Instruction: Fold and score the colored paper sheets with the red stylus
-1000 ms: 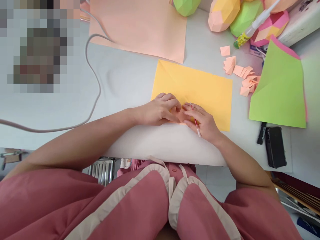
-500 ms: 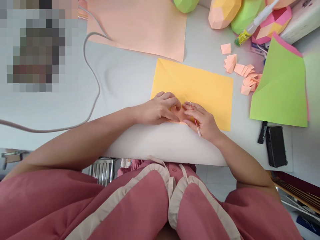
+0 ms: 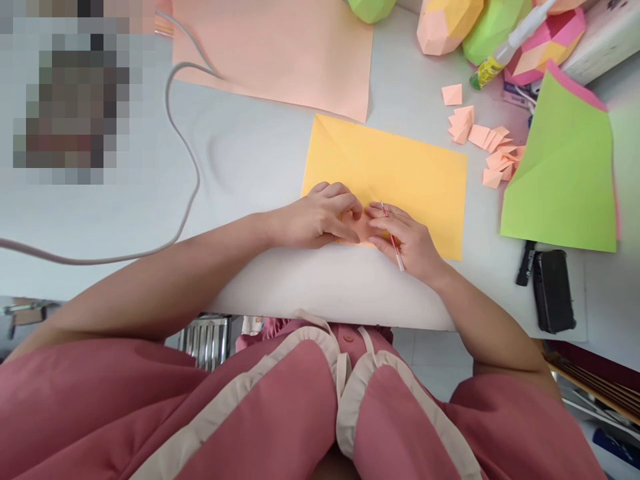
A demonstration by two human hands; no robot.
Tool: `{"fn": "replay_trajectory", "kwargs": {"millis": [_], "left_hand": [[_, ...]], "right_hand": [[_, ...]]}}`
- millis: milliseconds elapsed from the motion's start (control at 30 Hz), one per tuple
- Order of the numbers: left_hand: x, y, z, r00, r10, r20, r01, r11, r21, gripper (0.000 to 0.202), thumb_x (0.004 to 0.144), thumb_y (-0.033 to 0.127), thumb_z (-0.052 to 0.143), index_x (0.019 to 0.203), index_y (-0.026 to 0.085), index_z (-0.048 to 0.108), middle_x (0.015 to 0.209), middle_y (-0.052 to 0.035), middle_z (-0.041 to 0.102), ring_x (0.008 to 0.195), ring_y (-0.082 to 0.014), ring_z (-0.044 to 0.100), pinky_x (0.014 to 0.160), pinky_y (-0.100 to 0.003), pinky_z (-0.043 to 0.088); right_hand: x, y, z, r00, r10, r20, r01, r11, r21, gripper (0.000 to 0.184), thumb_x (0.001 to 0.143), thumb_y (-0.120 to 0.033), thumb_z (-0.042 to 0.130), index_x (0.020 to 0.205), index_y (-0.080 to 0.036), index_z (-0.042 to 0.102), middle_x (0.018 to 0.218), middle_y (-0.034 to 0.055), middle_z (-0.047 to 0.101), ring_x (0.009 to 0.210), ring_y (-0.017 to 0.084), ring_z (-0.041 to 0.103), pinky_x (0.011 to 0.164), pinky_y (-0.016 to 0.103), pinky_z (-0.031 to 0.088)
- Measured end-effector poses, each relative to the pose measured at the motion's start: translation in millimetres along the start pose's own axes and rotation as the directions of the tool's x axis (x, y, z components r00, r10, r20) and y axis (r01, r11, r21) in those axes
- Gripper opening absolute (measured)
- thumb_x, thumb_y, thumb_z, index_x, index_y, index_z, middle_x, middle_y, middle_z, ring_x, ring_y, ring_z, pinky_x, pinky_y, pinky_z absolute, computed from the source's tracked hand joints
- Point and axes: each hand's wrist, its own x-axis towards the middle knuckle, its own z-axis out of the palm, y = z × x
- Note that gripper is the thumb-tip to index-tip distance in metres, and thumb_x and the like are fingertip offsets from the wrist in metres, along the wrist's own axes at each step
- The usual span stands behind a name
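Observation:
My left hand (image 3: 320, 217) and my right hand (image 3: 406, 240) meet over the near edge of a yellow paper sheet (image 3: 395, 170) on the white table (image 3: 260, 167). Both sets of fingers are curled and pinch a small peach piece of paper (image 3: 361, 230) between them. A thin red and white pen (image 3: 393, 239) also lies in my right hand, running back across the knuckles. Most of the small piece is hidden by my fingers.
A large peach sheet (image 3: 280, 53) lies at the back, a green sheet (image 3: 563, 173) at right. Several small folded peach pieces (image 3: 487, 143) sit between them. Faceted paper models (image 3: 450, 23) and a glue bottle (image 3: 505, 50) stand far right. A grey cable (image 3: 185, 153) loops left; a black case (image 3: 553, 290) lies near right.

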Motion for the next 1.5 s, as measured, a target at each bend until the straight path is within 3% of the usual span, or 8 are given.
{"fn": "replay_trajectory", "kwargs": {"millis": [267,433,600,1167,1367,1500], "left_hand": [[0,3,-0.1,0.999,0.048,-0.011,-0.048,0.999,0.019,0.029,0.094,0.026,0.047,0.099,0.034,0.074,0.113,-0.0095,0.063,0.114,-0.0269,0.047,0.09,-0.043,0.037],[4,4,-1.4,0.995,0.092,0.039,-0.087,0.99,-0.11,0.032,0.095,0.025,0.042,0.1,0.03,0.074,0.119,-0.0088,0.064,0.12,-0.0239,0.049,0.098,-0.042,0.042],[6,3,-1.0,0.99,0.138,-0.013,-0.138,0.974,-0.182,0.029,0.095,0.022,0.046,0.099,0.025,0.074,0.116,-0.0128,0.066,0.116,-0.0225,0.054,0.098,-0.041,0.046],[6,5,-3.6,0.984,0.176,0.001,-0.175,0.979,-0.108,0.029,0.094,0.015,0.045,0.101,0.02,0.073,0.114,-0.0147,0.064,0.119,-0.0241,0.052,0.097,-0.042,0.048],[6,13,-5.7,0.978,0.205,0.05,-0.199,0.975,-0.096,0.037,0.089,0.001,0.038,0.099,0.015,0.071,0.124,-0.0153,0.06,0.126,-0.0246,0.049,0.1,-0.04,0.047],[7,15,-5.3,0.982,0.174,0.074,-0.167,0.981,-0.094,0.039,0.089,0.003,0.038,0.106,0.017,0.07,0.126,-0.0145,0.059,0.124,-0.0241,0.05,0.1,-0.04,0.047]], "right_hand": [[0,2,-4,1.0,0.015,0.014,-0.016,0.999,0.042,0.015,0.092,-0.027,0.057,0.106,-0.027,0.064,0.125,0.0047,0.065,0.128,0.02,0.054,0.11,0.046,0.046],[0,8,-9,0.999,-0.012,0.051,0.01,0.999,0.054,0.018,0.091,-0.028,0.059,0.109,-0.027,0.063,0.125,0.005,0.066,0.129,0.021,0.053,0.11,0.047,0.045],[-1,9,-10,0.998,-0.002,0.066,-0.003,0.998,0.07,0.018,0.092,-0.03,0.058,0.109,-0.028,0.063,0.124,0.004,0.066,0.13,0.021,0.052,0.11,0.046,0.045],[-1,11,-10,0.997,-0.046,0.061,0.041,0.996,0.078,0.019,0.09,-0.025,0.06,0.109,-0.026,0.064,0.124,0.0062,0.066,0.13,0.022,0.051,0.111,0.046,0.044],[-1,13,-11,0.996,-0.052,0.069,0.046,0.995,0.086,0.021,0.09,-0.024,0.061,0.11,-0.025,0.064,0.127,0.0061,0.065,0.13,0.021,0.051,0.11,0.045,0.045],[-1,16,-13,0.994,-0.063,0.087,0.056,0.995,0.08,0.024,0.088,-0.024,0.064,0.112,-0.025,0.064,0.128,0.0065,0.064,0.132,0.022,0.05,0.111,0.045,0.045]]}}
